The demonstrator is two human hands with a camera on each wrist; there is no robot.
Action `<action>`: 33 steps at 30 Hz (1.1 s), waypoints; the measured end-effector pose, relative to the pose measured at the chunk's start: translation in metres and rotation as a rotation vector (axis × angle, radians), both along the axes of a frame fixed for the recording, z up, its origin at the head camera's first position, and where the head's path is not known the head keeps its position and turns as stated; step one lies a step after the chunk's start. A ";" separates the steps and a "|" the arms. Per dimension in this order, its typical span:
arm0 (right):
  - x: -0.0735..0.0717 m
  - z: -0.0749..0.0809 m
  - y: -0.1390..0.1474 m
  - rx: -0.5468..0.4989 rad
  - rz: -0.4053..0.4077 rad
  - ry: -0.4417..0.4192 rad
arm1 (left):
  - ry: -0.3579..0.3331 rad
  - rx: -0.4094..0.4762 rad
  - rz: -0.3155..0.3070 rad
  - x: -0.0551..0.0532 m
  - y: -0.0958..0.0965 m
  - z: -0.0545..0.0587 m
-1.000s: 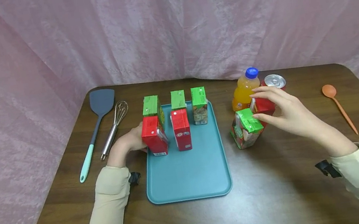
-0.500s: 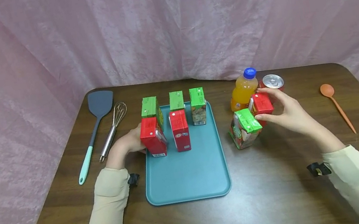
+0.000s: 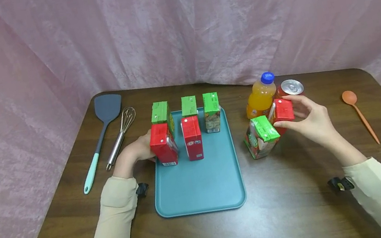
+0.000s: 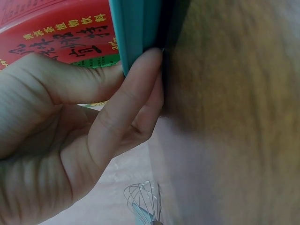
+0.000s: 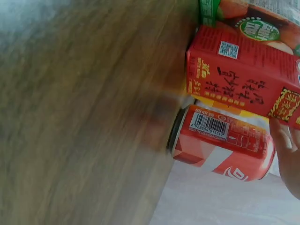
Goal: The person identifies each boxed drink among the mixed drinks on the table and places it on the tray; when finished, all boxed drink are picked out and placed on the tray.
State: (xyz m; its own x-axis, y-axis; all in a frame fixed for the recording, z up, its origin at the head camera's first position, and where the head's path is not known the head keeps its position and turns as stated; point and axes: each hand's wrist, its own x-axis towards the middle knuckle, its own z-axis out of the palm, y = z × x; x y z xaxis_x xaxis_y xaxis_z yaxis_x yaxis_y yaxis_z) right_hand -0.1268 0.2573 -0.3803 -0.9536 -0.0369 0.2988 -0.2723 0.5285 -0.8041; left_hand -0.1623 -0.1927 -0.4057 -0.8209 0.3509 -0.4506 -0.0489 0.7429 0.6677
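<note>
My left hand pinches the left rim of the blue tray; in the left wrist view, thumb and fingers close on the tray's edge. On the tray stand two red drink cartons, one near that hand and another red carton beside it, with several green-topped cartons behind. My right hand holds a red drink carton by its upper part, thumb in front and fingers behind. A green-topped juice carton stands just left of it. The right wrist view shows the held carton beside a red can.
Behind the right-hand cartons are an orange drink bottle with a blue cap and the red can. An orange spoon lies at the far right. A spatula and a whisk lie left of the tray.
My right hand has come down around the red carton and taken hold of it; the carton has shifted slightly right, away from the green-topped one. The left hand has stayed on the tray.
</note>
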 end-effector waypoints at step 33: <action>0.025 0.103 -0.051 -0.588 0.207 0.329 | -0.001 0.024 -0.015 -0.002 -0.002 -0.002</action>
State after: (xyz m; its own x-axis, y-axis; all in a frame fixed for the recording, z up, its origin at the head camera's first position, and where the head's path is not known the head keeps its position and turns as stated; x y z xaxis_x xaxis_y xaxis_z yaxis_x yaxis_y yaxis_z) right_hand -0.1016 0.2065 -0.2775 -0.8013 0.0488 0.5963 -0.5983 -0.0577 -0.7992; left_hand -0.1641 -0.1943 -0.4075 -0.8148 0.3742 -0.4429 -0.0388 0.7270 0.6855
